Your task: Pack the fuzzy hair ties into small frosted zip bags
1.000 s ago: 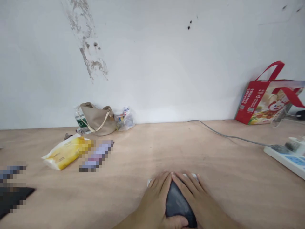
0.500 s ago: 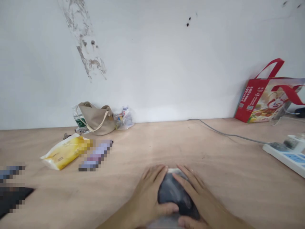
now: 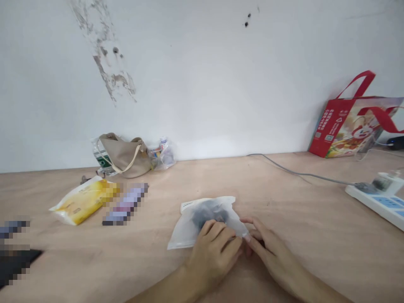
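A frosted, translucent plastic bag (image 3: pixel 186 229) lies on the table in front of me, with a dark item (image 3: pixel 210 212) showing through it; what kind of item it is I cannot make out. My left hand (image 3: pixel 216 252) is closed at the bag's near edge, fingers curled down over it. At the near right corner, my right hand (image 3: pixel 268 250) has thumb and forefinger pinched on the bag's edge. Both hands are close together, and the left fingertips are partly hidden.
To the left lie a yellow-and-white packet (image 3: pixel 86 200) and a pixelated flat object (image 3: pixel 126 204). By the wall stand a beige bag (image 3: pixel 126 155) and a clear bag of small items (image 3: pixel 166 153). On the right are a red shopping bag (image 3: pixel 341 126), a grey cable (image 3: pixel 293 171) and a power strip (image 3: pixel 378 206).
Both hands have left the dark item they were pressing and now grip the near edge of the frosted bag. The bag sits farther from me, with more of it visible.
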`<act>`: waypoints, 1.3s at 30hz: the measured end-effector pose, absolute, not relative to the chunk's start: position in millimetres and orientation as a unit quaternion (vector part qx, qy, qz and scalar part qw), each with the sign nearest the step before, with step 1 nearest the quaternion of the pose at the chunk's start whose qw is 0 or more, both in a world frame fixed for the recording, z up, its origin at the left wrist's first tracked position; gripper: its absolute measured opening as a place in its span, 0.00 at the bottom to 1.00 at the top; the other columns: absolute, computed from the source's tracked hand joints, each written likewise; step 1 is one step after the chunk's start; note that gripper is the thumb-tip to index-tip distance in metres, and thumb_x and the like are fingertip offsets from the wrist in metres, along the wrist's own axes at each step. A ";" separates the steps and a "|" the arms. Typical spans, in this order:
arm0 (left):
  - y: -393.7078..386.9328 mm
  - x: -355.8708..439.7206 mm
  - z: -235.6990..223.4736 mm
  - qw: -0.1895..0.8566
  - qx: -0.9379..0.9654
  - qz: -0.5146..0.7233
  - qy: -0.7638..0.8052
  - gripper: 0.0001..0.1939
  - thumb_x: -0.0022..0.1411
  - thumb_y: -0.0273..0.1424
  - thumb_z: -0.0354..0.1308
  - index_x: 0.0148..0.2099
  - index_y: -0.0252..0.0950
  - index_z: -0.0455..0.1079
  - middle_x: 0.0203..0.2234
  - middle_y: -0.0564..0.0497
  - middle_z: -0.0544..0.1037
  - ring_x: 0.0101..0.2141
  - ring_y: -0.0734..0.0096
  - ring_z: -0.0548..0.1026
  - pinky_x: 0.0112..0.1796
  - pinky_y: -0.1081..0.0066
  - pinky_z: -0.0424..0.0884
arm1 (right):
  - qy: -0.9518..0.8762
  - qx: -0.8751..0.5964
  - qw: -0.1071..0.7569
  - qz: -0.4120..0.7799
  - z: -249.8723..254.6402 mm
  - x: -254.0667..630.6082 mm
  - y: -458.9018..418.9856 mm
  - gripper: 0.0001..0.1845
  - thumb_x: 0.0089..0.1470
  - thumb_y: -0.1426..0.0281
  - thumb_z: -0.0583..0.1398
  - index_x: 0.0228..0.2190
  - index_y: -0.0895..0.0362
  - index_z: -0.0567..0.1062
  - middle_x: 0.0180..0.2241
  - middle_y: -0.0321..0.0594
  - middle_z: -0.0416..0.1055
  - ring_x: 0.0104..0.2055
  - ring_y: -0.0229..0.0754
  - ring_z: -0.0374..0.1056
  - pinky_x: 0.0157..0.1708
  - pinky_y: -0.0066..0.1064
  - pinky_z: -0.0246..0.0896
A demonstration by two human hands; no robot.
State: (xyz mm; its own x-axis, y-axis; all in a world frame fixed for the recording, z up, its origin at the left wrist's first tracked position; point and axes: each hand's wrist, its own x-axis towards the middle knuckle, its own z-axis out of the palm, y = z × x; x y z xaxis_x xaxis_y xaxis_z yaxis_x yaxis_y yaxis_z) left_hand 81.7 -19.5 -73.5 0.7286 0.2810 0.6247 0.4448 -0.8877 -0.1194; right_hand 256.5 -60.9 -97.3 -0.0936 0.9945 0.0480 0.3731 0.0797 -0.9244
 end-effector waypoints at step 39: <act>0.8 35.4 -44.7 0.020 -0.874 -0.310 -0.374 0.04 0.58 0.29 0.53 0.31 0.38 0.67 0.29 0.50 0.73 0.33 0.66 0.70 0.35 0.66 0.68 | -0.472 -0.563 0.548 0.400 -85.9 283.2 -38.4 0.18 0.39 0.68 0.58 0.36 0.53 0.60 0.12 0.21 0.61 0.18 0.39 0.63 0.22 0.28 0.55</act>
